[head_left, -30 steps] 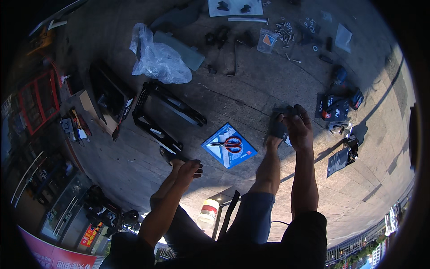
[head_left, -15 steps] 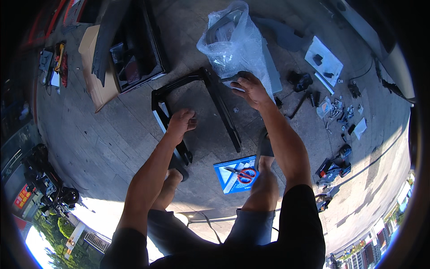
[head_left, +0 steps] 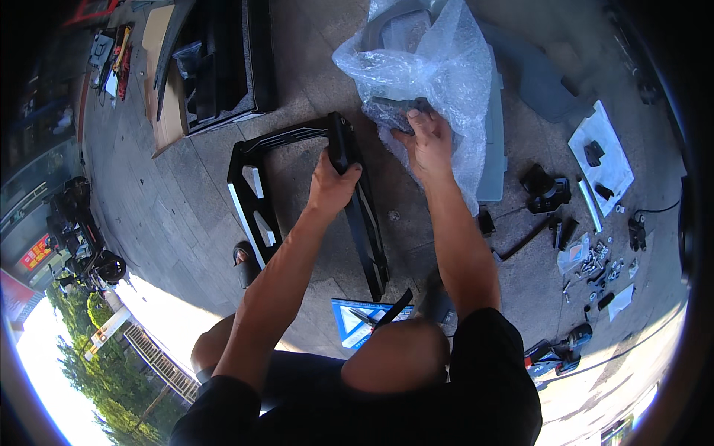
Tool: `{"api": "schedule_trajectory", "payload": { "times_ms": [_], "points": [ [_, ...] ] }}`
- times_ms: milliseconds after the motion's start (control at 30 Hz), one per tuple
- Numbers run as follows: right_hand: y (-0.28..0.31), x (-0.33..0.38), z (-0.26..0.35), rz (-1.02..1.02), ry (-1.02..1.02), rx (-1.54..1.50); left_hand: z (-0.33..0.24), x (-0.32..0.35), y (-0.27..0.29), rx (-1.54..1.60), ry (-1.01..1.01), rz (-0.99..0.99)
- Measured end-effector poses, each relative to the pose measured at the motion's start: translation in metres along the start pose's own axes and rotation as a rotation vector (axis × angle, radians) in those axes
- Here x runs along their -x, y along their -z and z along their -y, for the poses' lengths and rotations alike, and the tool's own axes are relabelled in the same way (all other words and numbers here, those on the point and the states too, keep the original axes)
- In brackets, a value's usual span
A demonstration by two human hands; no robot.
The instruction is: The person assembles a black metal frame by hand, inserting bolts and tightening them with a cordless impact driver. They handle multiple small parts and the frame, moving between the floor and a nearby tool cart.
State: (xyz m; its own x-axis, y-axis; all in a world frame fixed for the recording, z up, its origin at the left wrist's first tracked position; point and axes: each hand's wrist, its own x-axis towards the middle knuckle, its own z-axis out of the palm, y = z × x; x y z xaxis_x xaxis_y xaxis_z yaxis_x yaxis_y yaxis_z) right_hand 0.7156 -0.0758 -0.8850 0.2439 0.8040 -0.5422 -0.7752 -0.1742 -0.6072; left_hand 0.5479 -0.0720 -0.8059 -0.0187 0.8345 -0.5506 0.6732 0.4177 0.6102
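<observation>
A grey paved floor (head_left: pixel 186 215) carries everything here, and the largest piece on it is a black rectangular metal frame (head_left: pixel 256 193) with long flat bars and pale triangular cut-outs along one side. It lies flat just in front of the person's knees. It looks stiff and fairly heavy, with hard edges; the long bar nearest the middle seems the sound place to take it. The left hand (head_left: pixel 332 183) is clenched around that bar near its upper corner.

Just right of the frame sits a clear crumpled bubble-wrap bag (head_left: pixel 439 70), soft, light and likely slippery. It rests against a grey flat panel (head_left: pixel 493 160). Inside it a dark plastic part (head_left: pixel 398 108) shows through the film. The right hand (head_left: pixel 425 141) lies on the bag's lower face with fingers spread against the film over that part; whether it grips the part through the wrap I cannot tell.

At the upper left an open brown cardboard box (head_left: pixel 167 111) holds black foam-lined pieces. At the right a white sheet (head_left: pixel 611 167) carries small black parts, and below it a scatter of loose screws and small fittings (head_left: pixel 595 264) lies beside a red and black power drill (head_left: pixel 554 355). A blue square leaflet (head_left: pixel 357 321) lies by the knee.
</observation>
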Motion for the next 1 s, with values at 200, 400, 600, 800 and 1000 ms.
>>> {"api": "schedule_trajectory", "payload": {
  "times_ms": [200,400,600,800,1000],
  "points": [
    [-0.009,0.042,-0.033,-0.021,0.026,0.081,0.012,0.027,-0.009,-0.036,-0.022,0.049],
    [0.016,0.062,-0.040,-0.041,-0.041,0.006,0.035,0.046,-0.004,-0.156,-0.161,0.117],
    [0.023,0.067,-0.052,-0.030,-0.040,-0.061,0.028,0.044,0.002,-0.213,-0.129,0.184],
    [0.029,0.067,-0.052,0.060,0.011,-0.065,0.038,0.020,0.057,-0.200,-0.250,-0.059],
    [0.032,0.062,-0.049,0.069,-0.012,-0.077,0.066,0.002,0.090,-0.100,-0.200,-0.296]
  ]
}}
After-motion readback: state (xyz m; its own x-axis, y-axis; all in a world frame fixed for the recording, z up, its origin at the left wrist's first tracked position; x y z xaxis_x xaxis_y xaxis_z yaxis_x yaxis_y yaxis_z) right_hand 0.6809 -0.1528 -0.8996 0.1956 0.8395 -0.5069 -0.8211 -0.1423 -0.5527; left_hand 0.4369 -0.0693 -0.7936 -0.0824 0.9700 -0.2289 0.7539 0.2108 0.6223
